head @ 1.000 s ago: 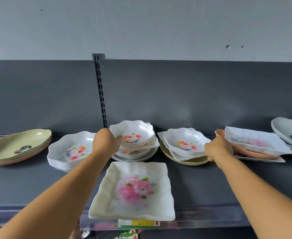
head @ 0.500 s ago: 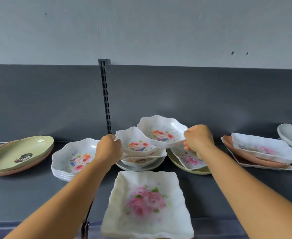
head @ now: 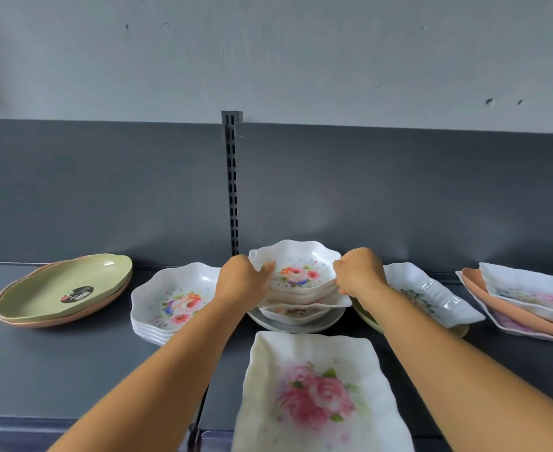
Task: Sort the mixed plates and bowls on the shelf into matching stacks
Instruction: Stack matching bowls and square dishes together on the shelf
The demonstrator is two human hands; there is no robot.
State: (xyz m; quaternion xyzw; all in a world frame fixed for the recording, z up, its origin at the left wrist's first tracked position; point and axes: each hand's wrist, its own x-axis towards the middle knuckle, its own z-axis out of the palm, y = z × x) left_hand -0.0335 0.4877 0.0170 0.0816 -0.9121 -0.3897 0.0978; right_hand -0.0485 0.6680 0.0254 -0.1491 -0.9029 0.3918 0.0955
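A small white floral bowl (head: pixel 299 272) tops the middle stack of like bowls, which rests on a round white plate (head: pixel 301 325). My left hand (head: pixel 241 282) grips the stack's left rim and my right hand (head: pixel 360 272) grips its right rim. A stack of wider floral bowls (head: pixel 174 301) stands just to the left. To the right, a white rectangular dish (head: pixel 431 296) lies on an olive plate (head: pixel 371 322). A large square rose plate (head: pixel 314 396) sits at the shelf's front.
Far left, a green oval dish (head: pixel 63 288) lies on an orange one. Far right, white rectangular floral dishes (head: pixel 529 290) are mixed with orange plates (head: pixel 510 308). A slotted upright (head: pixel 232 184) runs up the dark back panel. The shelf's front edge (head: pixel 73 422) is near.
My right hand carried the floral bowl from the right pile leftward and set it on the middle stack. That uncovered the rectangular dish. My left hand stayed on the stack's left rim.
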